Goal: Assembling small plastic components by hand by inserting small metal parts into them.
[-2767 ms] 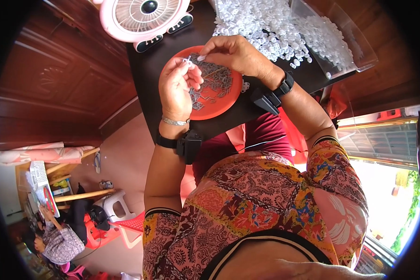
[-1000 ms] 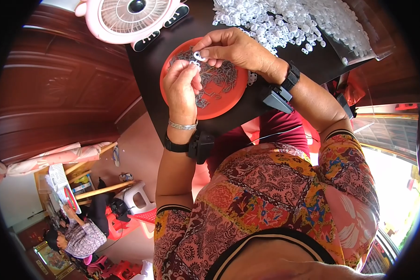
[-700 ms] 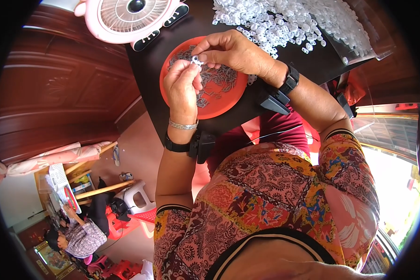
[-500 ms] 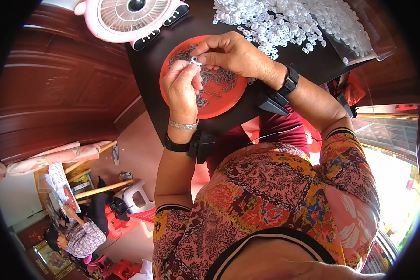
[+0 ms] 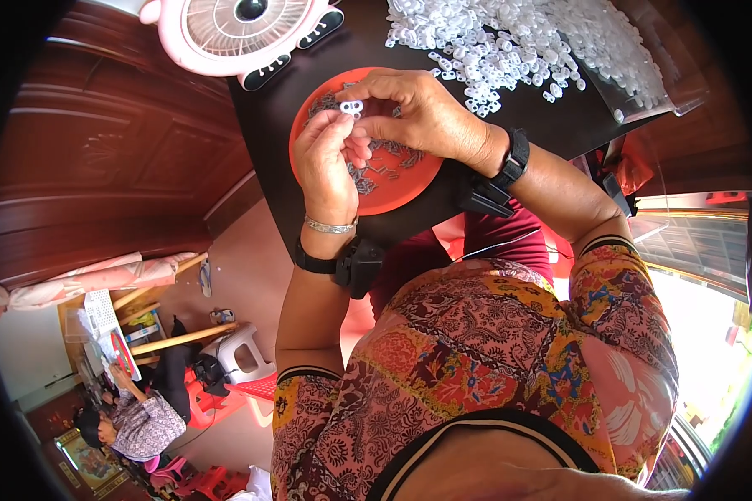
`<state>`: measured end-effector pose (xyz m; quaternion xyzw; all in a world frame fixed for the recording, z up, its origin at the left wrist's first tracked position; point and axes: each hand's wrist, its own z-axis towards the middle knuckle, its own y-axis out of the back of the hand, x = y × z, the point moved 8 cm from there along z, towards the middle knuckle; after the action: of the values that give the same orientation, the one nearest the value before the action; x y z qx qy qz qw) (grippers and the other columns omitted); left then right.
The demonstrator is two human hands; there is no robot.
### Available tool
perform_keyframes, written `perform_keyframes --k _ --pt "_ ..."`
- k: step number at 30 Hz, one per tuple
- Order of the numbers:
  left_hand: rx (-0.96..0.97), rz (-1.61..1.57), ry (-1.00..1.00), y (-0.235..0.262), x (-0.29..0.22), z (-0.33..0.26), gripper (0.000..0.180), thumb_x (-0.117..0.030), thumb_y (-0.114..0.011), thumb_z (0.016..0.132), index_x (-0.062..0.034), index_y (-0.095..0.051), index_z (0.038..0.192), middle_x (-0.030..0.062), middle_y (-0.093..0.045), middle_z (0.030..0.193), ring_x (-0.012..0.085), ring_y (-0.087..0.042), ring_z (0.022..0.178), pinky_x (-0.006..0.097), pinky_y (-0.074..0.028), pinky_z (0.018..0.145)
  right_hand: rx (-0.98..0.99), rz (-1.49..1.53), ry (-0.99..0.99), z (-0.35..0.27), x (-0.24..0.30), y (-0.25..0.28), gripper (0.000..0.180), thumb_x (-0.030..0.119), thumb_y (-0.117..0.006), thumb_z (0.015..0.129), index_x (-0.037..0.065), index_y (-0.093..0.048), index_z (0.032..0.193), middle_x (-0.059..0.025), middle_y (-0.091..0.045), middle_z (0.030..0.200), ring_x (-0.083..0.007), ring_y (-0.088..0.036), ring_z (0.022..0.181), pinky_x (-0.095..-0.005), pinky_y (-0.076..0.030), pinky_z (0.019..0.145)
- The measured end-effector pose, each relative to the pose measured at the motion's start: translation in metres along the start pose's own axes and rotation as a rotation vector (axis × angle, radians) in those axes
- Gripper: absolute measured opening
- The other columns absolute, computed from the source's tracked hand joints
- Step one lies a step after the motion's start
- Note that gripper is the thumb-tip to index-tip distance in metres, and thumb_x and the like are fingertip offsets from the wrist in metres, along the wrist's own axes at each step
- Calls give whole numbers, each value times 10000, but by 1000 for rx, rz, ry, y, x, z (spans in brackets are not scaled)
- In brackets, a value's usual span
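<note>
1. Head view: both hands work over a round orange tray [image 5: 409, 188] on a black worktop [image 5: 267, 125].
2. Left hand [image 5: 330, 159] is raised above the tray, fingers pinched narrow on a small white 2-hole plastic piece [image 5: 352, 107].
3. Right hand [image 5: 414, 113] meets the left from the opposite side; its fingertips close on the same piece, so the piece sits between both hands, above the upper left part of the tray.
4. Tray holds a loose layer of small grey and white parts [image 5: 376, 163], partly hidden under the hands.
5. Heap of white plastic pieces [image 5: 510, 42] lies on the worktop, beyond the right hand and apart from the tray.
6. Pink desk fan [image 5: 238, 29] stands at the far left of the worktop, just beside the tray.
7. Each wrist carries a black band; the left wrist also carries a silver bracelet [image 5: 330, 225].
8. Another person [image 5: 129, 422] sits at lower left, well apart.
</note>
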<state>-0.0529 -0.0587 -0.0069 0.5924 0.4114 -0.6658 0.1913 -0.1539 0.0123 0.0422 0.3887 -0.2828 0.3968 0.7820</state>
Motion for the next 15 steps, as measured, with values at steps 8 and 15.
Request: perform_keyframes --k 8,15 --pt "56 -29 6 -2 0 1 191 -197 -515 881 -39 -567 788 34 -560 630 99 -508 505 207 -389 473 70 -26 32 1 6 -2 353 67 -721 765 26 -635 1104 -118 -643 969 -228 -634 906 -318 -507 809" --pt "33 21 -36 -4 -1 0 184 -187 -538 891 -30 -576 803 19 -548 624 88 -510 509 195 -385 472 19 -96 64 0 9 -1 349 100 -732 758 34 -639 1088 -123 -645 964 -245 -640 889 -325 -515 786"
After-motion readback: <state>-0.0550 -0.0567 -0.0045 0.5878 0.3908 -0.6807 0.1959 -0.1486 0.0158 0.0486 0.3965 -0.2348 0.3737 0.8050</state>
